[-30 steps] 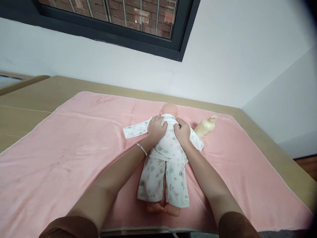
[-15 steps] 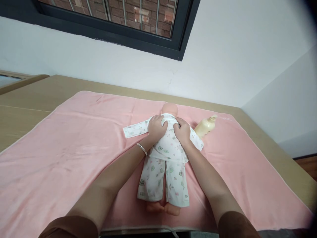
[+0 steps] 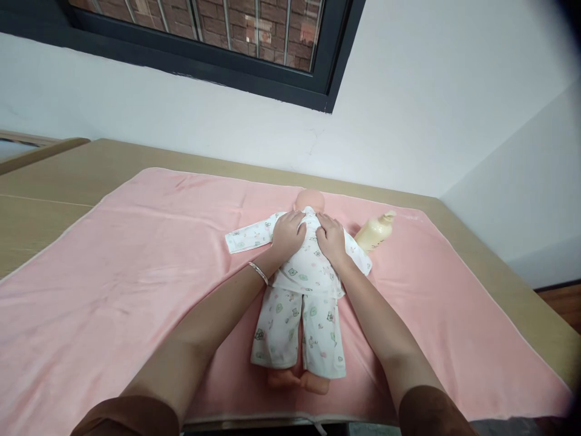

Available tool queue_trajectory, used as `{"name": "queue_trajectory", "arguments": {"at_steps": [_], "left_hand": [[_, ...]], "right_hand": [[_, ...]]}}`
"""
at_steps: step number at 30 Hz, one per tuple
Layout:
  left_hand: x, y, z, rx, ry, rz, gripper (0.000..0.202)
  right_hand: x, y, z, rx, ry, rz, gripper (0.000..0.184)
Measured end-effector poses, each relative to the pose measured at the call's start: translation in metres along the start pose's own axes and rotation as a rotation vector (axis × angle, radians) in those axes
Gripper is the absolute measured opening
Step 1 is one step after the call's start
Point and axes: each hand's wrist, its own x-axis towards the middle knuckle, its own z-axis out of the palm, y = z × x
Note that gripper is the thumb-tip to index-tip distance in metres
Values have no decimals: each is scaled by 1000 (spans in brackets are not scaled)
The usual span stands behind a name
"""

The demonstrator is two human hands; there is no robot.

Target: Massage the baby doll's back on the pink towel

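A baby doll (image 3: 310,198) in white printed pyjamas (image 3: 305,284) lies stretched out on a pink blanket (image 3: 136,260), head towards the wall and bare feet towards me. My left hand (image 3: 287,233) rests on the doll's left shoulder, fingers curled over the shirt. My right hand (image 3: 331,237) lies on the other shoulder in the same way, fingers bent against the cloth. A silver bangle (image 3: 258,272) circles my left wrist. One empty-looking sleeve (image 3: 247,235) sticks out to the left.
A cream feeding bottle (image 3: 374,231) lies on its side just right of the doll. The blanket covers a wooden table (image 3: 54,181) that meets a white wall. A dark-framed window (image 3: 218,42) sits above.
Both hands have shifted slightly inward and up along the doll's shoulders, closer to the neck. The doll and bottle have barely moved.
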Motion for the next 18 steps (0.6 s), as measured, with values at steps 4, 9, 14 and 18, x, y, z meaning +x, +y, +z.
{"name": "queue_trajectory", "arguments": {"at_steps": [4, 9, 14, 18], "left_hand": [[-1, 4, -3, 27, 32, -74, 27], [1, 1, 0, 34, -10, -79, 34], [0, 3, -3, 31, -13, 7, 32], [-2, 5, -5, 52, 26, -34, 26]], "right_hand": [[-7, -10, -3, -66, 88, 104, 40], [-2, -7, -3, -30, -3, 116, 45], [-2, -2, -2, 47, -2, 32, 45], [-8, -6, -1, 57, 131, 91, 38]]}}
